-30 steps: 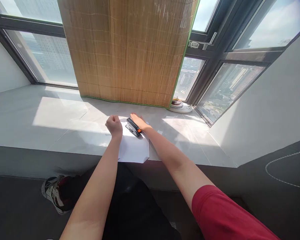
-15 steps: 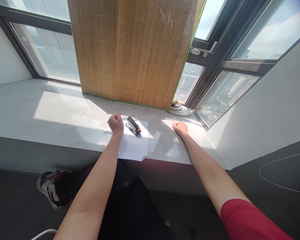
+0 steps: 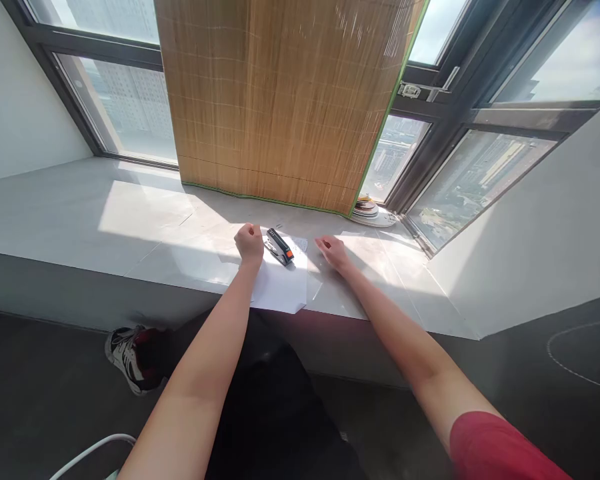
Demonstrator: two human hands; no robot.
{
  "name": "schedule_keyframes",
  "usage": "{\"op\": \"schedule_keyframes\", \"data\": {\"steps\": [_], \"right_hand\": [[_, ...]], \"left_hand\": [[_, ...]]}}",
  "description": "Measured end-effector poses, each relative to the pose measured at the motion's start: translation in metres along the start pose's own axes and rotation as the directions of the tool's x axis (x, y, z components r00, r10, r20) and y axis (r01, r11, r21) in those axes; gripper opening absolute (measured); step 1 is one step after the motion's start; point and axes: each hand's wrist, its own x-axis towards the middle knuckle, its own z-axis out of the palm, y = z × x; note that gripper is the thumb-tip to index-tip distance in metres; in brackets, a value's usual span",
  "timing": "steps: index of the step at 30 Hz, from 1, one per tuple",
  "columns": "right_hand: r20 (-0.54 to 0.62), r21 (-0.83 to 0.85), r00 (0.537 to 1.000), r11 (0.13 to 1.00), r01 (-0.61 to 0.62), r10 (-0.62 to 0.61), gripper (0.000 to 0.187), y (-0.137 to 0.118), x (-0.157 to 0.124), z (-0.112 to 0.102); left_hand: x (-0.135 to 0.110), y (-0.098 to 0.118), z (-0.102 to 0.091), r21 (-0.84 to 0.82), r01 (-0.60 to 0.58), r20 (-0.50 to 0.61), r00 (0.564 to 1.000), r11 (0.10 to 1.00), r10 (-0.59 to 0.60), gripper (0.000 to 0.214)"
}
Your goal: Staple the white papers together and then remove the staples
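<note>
A white sheet of paper [image 3: 283, 290] lies on the grey windowsill [image 3: 130, 227], its near edge hanging slightly over the front. A black stapler with an orange tip [image 3: 280, 247] rests on the far part of the paper. My left hand [image 3: 249, 243] is closed in a fist on the paper's left edge, just left of the stapler; nothing shows in it. My right hand [image 3: 333, 252] lies on the sill to the right of the paper, fingers loosely extended toward the stapler, holding nothing.
A bamboo blind [image 3: 285, 100] hangs down to the sill behind the paper. A small stack of plates [image 3: 367, 210] sits in the right window corner. A white wall [image 3: 530, 227] bounds the sill on the right. A sneaker [image 3: 130, 357] is on the floor below.
My right hand left the stapler, swung out to the right along the sill, and has now come back toward the paper. My left fist stayed on the paper. The view shifted slightly.
</note>
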Motion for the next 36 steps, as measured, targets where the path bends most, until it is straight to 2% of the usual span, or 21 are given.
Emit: {"op": "schedule_keyframes", "data": {"steps": [3, 6, 9, 11, 13, 16, 17, 20, 21, 22, 25, 29, 32, 36], "right_hand": [[0.102, 0.054, 0.98, 0.985, 0.165, -0.17, 0.04, -0.056, -0.005, 0.041], [0.177, 0.013, 0.951, 0.967, 0.256, -0.254, 0.025, -0.086, -0.008, 0.058], [0.22, -0.019, 0.94, 0.962, 0.272, -0.261, 0.015, -0.085, -0.01, 0.05], [0.24, -0.032, 0.942, 0.968, 0.251, -0.236, 0.016, -0.073, -0.013, 0.037], [0.232, -0.041, 0.954, 0.978, 0.207, -0.192, 0.018, -0.055, -0.018, 0.021], [0.166, -0.067, 0.979, 0.989, 0.133, -0.121, 0.023, -0.022, -0.03, -0.002], [0.14, -0.063, 0.985, 0.991, 0.115, -0.105, 0.025, -0.012, -0.034, -0.008], [0.092, -0.024, 0.992, 0.996, 0.084, -0.082, 0.032, 0.015, -0.042, -0.018], [0.083, -0.018, 0.993, 0.996, 0.082, -0.081, 0.034, 0.02, -0.044, -0.019], [0.076, -0.02, 0.993, 0.996, 0.089, -0.087, 0.037, 0.025, -0.044, -0.02], [0.059, -0.027, 0.989, 0.99, 0.135, -0.134, 0.042, 0.029, -0.044, -0.019], [-0.02, 0.056, 0.988, 0.987, 0.153, -0.152, 0.037, 0.026, -0.044, -0.028], [-0.083, 0.134, 0.981, 0.974, 0.185, -0.175, 0.035, 0.025, -0.049, -0.04], [-0.038, 0.208, 0.984, 0.961, 0.181, -0.176, 0.033, 0.023, -0.054, -0.05]], "left_hand": [[-0.003, 0.001, 0.003, 0.02, -0.01, 0.024, 1.0, 1.0, 0.009, 0.047], [-0.006, 0.002, 0.006, 0.039, -0.026, 0.027, 0.999, 0.999, 0.025, 0.045], [-0.008, 0.001, 0.009, 0.085, -0.015, 0.093, 0.996, 0.996, 0.007, 0.041], [-0.009, -0.002, 0.013, 0.106, -0.001, 0.206, 0.978, 0.994, -0.021, 0.034], [-0.011, -0.004, 0.019, 0.107, -0.019, 0.333, 0.943, 0.994, -0.018, 0.031], [-0.018, -0.006, 0.03, 0.12, -0.125, 0.51, 0.859, 0.985, 0.047, 0.038], [-0.021, -0.006, 0.033, 0.134, -0.201, 0.579, 0.81, 0.97, 0.088, 0.038], [-0.03, -0.007, 0.039, 0.144, -0.495, 0.769, 0.601, 0.857, 0.218, 0.033], [-0.032, -0.008, 0.04, 0.149, -0.572, 0.798, 0.551, 0.807, 0.243, 0.032], [-0.033, -0.008, 0.04, 0.164, -0.623, 0.813, 0.524, 0.765, 0.252, 0.033], [-0.034, -0.012, 0.039, 0.234, -0.68, 0.829, 0.513, 0.695, 0.223, 0.039], [-0.034, -0.014, 0.037, 0.255, -0.702, 0.848, 0.493, 0.665, 0.195, 0.046], [-0.037, -0.013, 0.039, 0.297, -0.702, 0.834, 0.521, 0.648, 0.181, 0.046], [-0.04, -0.012, 0.043, 0.332, -0.705, 0.822, 0.542, 0.626, 0.174, 0.048]]}}
